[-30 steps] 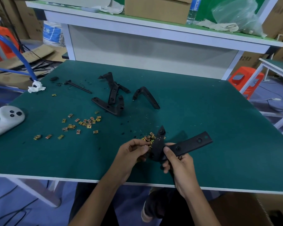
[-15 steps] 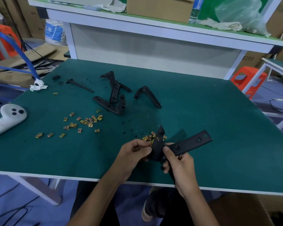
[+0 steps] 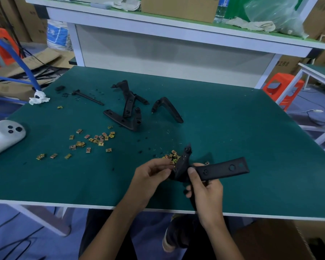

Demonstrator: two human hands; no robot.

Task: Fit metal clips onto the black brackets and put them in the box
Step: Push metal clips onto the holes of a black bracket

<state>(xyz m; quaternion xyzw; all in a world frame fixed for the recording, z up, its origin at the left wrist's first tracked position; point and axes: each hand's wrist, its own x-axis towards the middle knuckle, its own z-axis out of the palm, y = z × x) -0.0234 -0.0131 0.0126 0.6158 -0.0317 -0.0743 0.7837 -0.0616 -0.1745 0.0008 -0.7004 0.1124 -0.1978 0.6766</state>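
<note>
Green table [image 3: 233, 147]: work surface, bearing all parts.
Cardboard box [image 3: 270, 241]: seen at lower right, below the table edge; destination for finished pieces.
Spare black brackets [image 3: 129, 113]: heaped at table centre, untouched.
Held bracket [image 3: 219, 168]: L-shaped, gripped at its bend by the right hand [image 3: 204, 190], raised just above the table.
Left hand [image 3: 150, 174]: fingers pinched against the bracket's short arm, seemingly pressing a clip; the clip itself cannot be made out.
Loose metal clips [image 3: 94, 141]: scattered left of centre.
Step judged: clip fitting. Next: firm seating is called for, then transfer to the box.
</note>
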